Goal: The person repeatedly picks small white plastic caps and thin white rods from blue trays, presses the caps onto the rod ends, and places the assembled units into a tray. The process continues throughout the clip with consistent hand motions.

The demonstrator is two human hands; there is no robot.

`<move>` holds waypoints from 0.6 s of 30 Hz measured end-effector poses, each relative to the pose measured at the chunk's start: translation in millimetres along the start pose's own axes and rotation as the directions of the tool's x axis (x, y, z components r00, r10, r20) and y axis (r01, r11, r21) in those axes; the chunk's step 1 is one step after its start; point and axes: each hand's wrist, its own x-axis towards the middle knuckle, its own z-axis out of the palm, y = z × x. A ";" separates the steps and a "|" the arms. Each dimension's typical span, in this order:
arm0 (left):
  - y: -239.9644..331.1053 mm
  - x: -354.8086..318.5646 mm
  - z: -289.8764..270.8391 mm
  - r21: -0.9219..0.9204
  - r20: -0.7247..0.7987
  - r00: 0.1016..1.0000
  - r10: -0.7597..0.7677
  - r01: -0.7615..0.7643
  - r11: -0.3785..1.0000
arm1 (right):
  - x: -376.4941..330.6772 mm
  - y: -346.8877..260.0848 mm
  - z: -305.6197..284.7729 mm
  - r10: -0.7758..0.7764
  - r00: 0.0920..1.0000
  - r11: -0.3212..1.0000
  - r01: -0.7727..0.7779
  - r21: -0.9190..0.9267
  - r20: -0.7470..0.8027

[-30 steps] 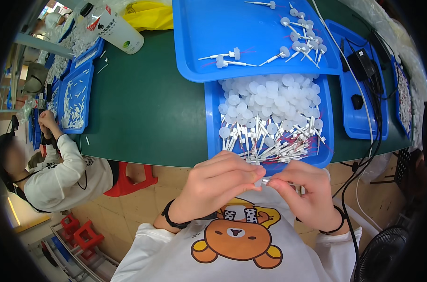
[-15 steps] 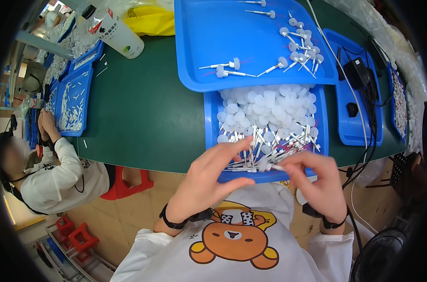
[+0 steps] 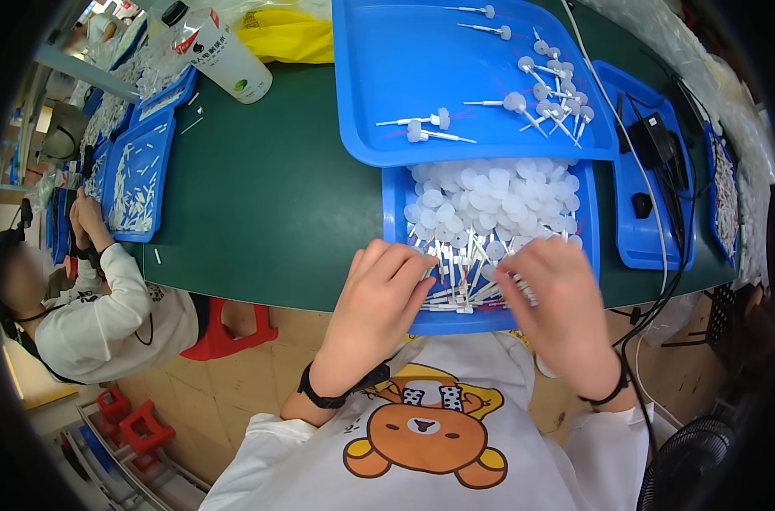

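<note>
A small blue tray (image 3: 394, 198) at the table's near edge holds several white discs (image 3: 489, 198) at its far end and a heap of thin white sticks (image 3: 462, 274) at its near end. My left hand (image 3: 377, 300) lies on the left of the stick heap, fingers bent, tips touching the sticks. My right hand (image 3: 556, 300) is on the right of the heap, its fingertips closed over a few sticks. What my left fingers grip is hidden. Beyond it, a large blue tray (image 3: 404, 51) carries several disc-tipped sticks (image 3: 547, 104).
The table is dark green (image 3: 259, 213). A white bottle (image 3: 218, 53) and a yellow bag (image 3: 289, 36) lie at the far left. A person (image 3: 97, 315) sits at the left beside blue trays (image 3: 136, 183) of white parts. A black adapter (image 3: 656, 140) and cables lie right.
Both hands have moved forward from in front of my chest to the small tray, and now rest in the stick heap.
</note>
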 end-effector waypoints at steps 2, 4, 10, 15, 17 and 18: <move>-0.5 1.7 2.4 0.006 -0.012 1.000 0.008 -0.008 1.000 | -9.2 -6.4 27.0 0.016 0.999 0.999 -0.017 0.040 0.028; 0.3 1.9 3.4 0.013 -0.012 1.000 0.016 -0.016 1.000 | -14.6 -15.2 45.4 0.079 0.997 0.997 -0.079 0.025 -0.019; -1.0 -1.6 5.5 0.018 -0.017 0.999 0.036 -0.036 0.999 | -11.2 -27.5 63.2 0.205 0.972 0.979 -0.203 0.029 -0.112; 1.0 -2.7 2.4 0.006 0.003 1.000 -0.007 0.007 1.000 | -14.4 -23.8 59.5 0.316 0.944 0.936 -0.295 0.190 -0.091; -0.2 -3.4 0.5 0.003 -0.001 1.000 -0.002 0.002 1.000 | -18.1 -23.2 43.4 0.395 0.918 0.880 -0.368 0.299 -0.036; -0.1 -3.3 0.3 0.004 -0.002 1.000 0.004 -0.004 1.000 | -19.4 -23.9 32.5 0.401 0.915 0.874 -0.367 0.318 -0.049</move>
